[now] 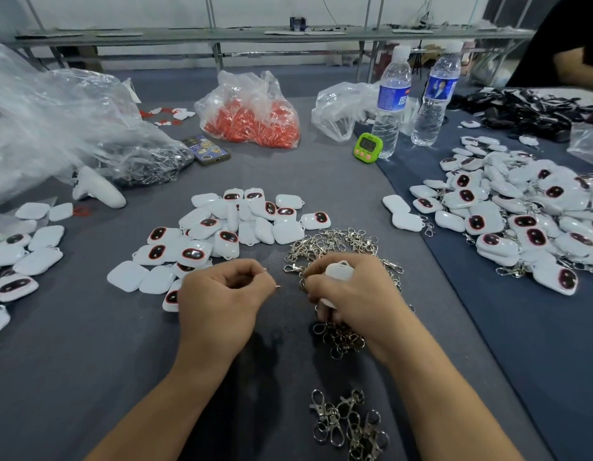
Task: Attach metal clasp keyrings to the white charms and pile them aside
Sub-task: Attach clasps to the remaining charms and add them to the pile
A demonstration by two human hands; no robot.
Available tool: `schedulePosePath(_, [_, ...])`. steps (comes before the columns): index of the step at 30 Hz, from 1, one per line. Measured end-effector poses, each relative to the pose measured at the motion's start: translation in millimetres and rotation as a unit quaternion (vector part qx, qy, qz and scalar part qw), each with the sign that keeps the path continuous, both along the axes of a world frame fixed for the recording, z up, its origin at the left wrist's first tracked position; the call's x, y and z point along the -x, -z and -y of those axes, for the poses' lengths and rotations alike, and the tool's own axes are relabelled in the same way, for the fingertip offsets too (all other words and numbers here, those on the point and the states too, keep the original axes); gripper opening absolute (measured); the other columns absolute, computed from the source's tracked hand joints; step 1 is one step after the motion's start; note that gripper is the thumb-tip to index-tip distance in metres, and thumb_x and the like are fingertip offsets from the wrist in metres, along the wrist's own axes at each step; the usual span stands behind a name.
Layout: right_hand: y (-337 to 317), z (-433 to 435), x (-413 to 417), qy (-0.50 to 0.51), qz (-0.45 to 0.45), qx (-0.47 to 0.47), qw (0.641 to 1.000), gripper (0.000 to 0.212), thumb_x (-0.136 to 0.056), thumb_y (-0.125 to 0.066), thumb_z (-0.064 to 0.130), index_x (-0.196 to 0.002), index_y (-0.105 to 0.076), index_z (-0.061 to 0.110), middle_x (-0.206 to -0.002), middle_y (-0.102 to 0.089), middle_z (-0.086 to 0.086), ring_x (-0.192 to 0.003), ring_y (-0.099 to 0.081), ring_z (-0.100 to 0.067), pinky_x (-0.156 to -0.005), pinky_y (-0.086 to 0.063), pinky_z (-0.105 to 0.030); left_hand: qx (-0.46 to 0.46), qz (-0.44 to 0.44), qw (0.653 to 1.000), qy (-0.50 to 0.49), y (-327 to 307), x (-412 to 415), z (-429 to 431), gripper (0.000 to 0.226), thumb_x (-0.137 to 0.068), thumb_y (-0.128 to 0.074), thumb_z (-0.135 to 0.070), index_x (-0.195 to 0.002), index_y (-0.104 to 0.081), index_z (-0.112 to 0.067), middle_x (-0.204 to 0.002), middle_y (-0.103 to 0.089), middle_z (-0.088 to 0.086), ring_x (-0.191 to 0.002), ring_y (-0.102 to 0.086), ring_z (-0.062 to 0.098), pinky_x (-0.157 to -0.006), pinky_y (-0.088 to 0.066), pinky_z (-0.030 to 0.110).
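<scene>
My right hand (350, 294) grips a white charm (338, 271) in its curled fingers, just over a heap of metal clasp keyrings (335, 244). My left hand (221, 294) has its fingers curled, and its fingertips pinch a small metal ring (277, 286) close to the right hand. A pile of loose white charms (228, 227) with dark oval faces lies just beyond both hands. A second small cluster of clasps (350, 424) lies near the table's front edge. At the right spreads a large pile of charms with keyrings on them (521, 217).
More white charms (18, 257) lie at the left edge. Behind stand a bag of red pieces (251, 118), large clear plastic bags (55, 121), a phone (205, 150), a white controller (97, 188), a green timer (368, 147) and two water bottles (393, 98). Another person's arm (574, 64) shows at the far right.
</scene>
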State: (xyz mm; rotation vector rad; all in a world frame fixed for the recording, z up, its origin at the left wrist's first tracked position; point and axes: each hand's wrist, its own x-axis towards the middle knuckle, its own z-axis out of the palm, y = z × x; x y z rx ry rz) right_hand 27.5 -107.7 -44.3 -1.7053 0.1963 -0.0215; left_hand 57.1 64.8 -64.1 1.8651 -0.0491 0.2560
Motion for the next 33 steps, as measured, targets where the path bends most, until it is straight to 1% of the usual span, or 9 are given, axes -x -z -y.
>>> schedulePosePath(4, [-7, 24, 13, -0.241, -0.111, -0.130, 0.955, 0.014, -0.086, -0.062, -0.008, -0.090, -0.071, 0.002, -0.088, -0.072, -0.023, -0.064, -0.070, -0.029, -0.051, -0.058, -0.029, -0.123, 0.055, 0.989, -0.059, -5, 4, -5, 0.004, -0.067, -0.067, -0.033, -0.070, -0.069, -0.035, -0.055, -0.064, -0.019, -0.046, -0.056, 0.001, -0.047, -0.039, 0.012])
schedulePosePath(7, [-3, 16, 20, -0.366, -0.184, -0.060, 0.910, 0.019, -0.086, -0.058, -0.006, -0.096, -0.071, 0.004, -0.093, -0.072, -0.022, -0.072, -0.073, -0.030, -0.061, -0.064, -0.035, -0.261, 0.092, 0.960, -0.039, -2, 10, -1, 0.008, -0.067, -0.066, -0.041, -0.066, -0.066, -0.033, -0.058, -0.064, -0.020, -0.062, -0.061, 0.003, -0.055, -0.043, 0.021])
schedulePosePath(11, [2, 7, 15, -0.258, -0.185, -0.040, 0.947, 0.015, -0.088, -0.060, -0.009, -0.094, -0.069, 0.001, -0.085, -0.073, -0.024, -0.068, -0.072, -0.031, -0.059, -0.063, -0.036, -0.369, 0.120, 0.922, 0.006, 4, 12, 1, 0.015, -0.066, -0.080, -0.038, -0.067, -0.067, -0.031, -0.056, -0.062, -0.015, -0.059, -0.059, 0.009, -0.057, -0.046, 0.028])
schedulePosePath(16, [1, 10, 2, -0.056, -0.042, 0.023, 0.997, 0.031, -0.088, -0.051, -0.016, -0.081, -0.072, 0.006, -0.077, -0.070, -0.018, -0.062, -0.068, -0.024, -0.066, -0.064, -0.042, -0.384, 0.105, 0.917, -0.003, 6, 8, -1, 0.018, -0.069, -0.080, -0.045, -0.069, -0.066, -0.034, -0.057, -0.061, -0.016, -0.062, -0.059, 0.009, -0.058, -0.041, 0.026])
schedulePosePath(18, [0, 17, 3, -0.086, -0.031, -0.014, 0.996, 0.032, -0.084, -0.050, -0.018, -0.078, -0.072, 0.004, -0.080, -0.071, -0.020, -0.063, -0.067, -0.026, -0.061, -0.063, -0.039, -0.377, 0.101, 0.921, -0.007, 7, 7, -2, 0.017, -0.070, -0.079, -0.044, -0.068, -0.065, -0.034, -0.057, -0.061, -0.017, -0.062, -0.059, 0.008, -0.058, -0.041, 0.025])
schedulePosePath(21, [-2, 30, 16, -0.285, -0.123, -0.060, 0.949, 0.022, -0.083, -0.057, -0.011, -0.088, -0.073, 0.003, -0.088, -0.074, -0.023, -0.071, -0.072, -0.029, -0.061, -0.061, -0.034, -0.360, 0.100, 0.928, -0.005, 8, 6, -2, 0.016, -0.070, -0.078, -0.040, -0.068, -0.064, -0.033, -0.057, -0.061, -0.016, -0.062, -0.059, 0.009, -0.061, -0.045, 0.028])
schedulePosePath(24, [-5, 28, 24, -0.376, -0.176, 0.029, 0.909, 0.014, -0.084, -0.068, -0.002, -0.092, -0.076, 0.007, -0.085, -0.076, -0.019, -0.068, -0.072, -0.023, -0.062, -0.061, -0.030, -0.360, 0.111, 0.926, 0.011, 7, 7, -3, 0.016, -0.071, -0.079, -0.038, -0.067, -0.065, -0.031, -0.057, -0.061, -0.013, -0.062, -0.060, 0.012, -0.062, -0.047, 0.030])
schedulePosePath(28, [-16, 22, 26, -0.228, -0.041, 0.162, 0.959, 0.014, -0.082, -0.074, 0.005, -0.083, -0.078, 0.018, -0.068, -0.070, -0.015, -0.059, -0.060, -0.015, -0.053, -0.048, -0.023, -0.400, 0.159, 0.901, 0.050, 3, 13, -7, 0.013, -0.071, -0.081, -0.036, -0.072, -0.070, -0.029, -0.063, -0.064, -0.006, -0.062, -0.061, 0.020, -0.062, -0.039, 0.029])
schedulePosePath(33, [12, -23, 80, -0.053, 0.079, 0.296, 0.951, 0.006, -0.083, -0.071, 0.024, -0.080, -0.071, 0.029, -0.075, -0.068, 0.013, -0.074, -0.063, -0.005, -0.064, -0.046, -0.015, -0.391, 0.166, 0.903, 0.062, -1, 25, -21, 0.012, -0.067, -0.066, -0.040, -0.068, -0.068, -0.028, -0.061, -0.063, -0.006, -0.063, -0.060, 0.022, -0.061, -0.049, 0.033])
